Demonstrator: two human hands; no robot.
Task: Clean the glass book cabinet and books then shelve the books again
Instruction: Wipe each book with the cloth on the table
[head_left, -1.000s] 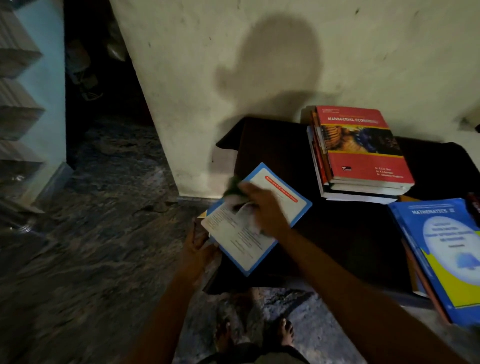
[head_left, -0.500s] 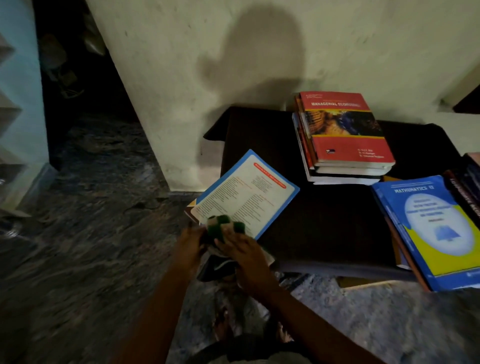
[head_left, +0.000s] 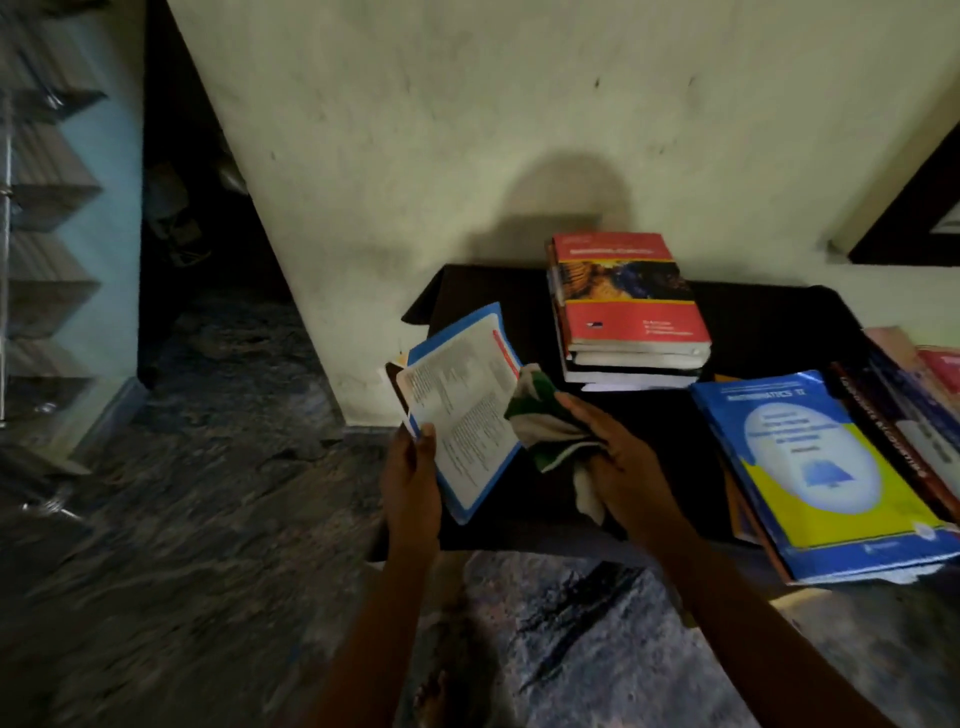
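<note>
Blue-edged and covered in small print, the book (head_left: 462, 410) is tilted up off the dark tabletop (head_left: 769, 332) at its left end. The left hand (head_left: 413, 467) pinches its near left edge, with the thumb on the pale cover and the fingers behind. The right hand (head_left: 621, 452) grips a green-and-white cloth (head_left: 545, 421) with its fingers curled round it. The bunched cloth touches the book's right edge, and a loose white end hangs below the palm.

Behind the cloth, against the wall (head_left: 467, 130), a stack (head_left: 631, 306) of books lies flat with a red cover on top. Just right of the right hand lies a blue-and-yellow maths book (head_left: 815, 467), on top of a low pile that overhangs the tabletop's front edge. More books (head_left: 919, 395) lie beside it at the right border, cut off by the frame.

At far left stand pale shelves (head_left: 52, 249) behind what may be glass — the view there is dim and blurred, so I can't say for sure this is the cabinet. The floor (head_left: 208, 519) is dark mottled stone, and a bare foot (head_left: 431, 696) shows near the bottom, between the forearms.
</note>
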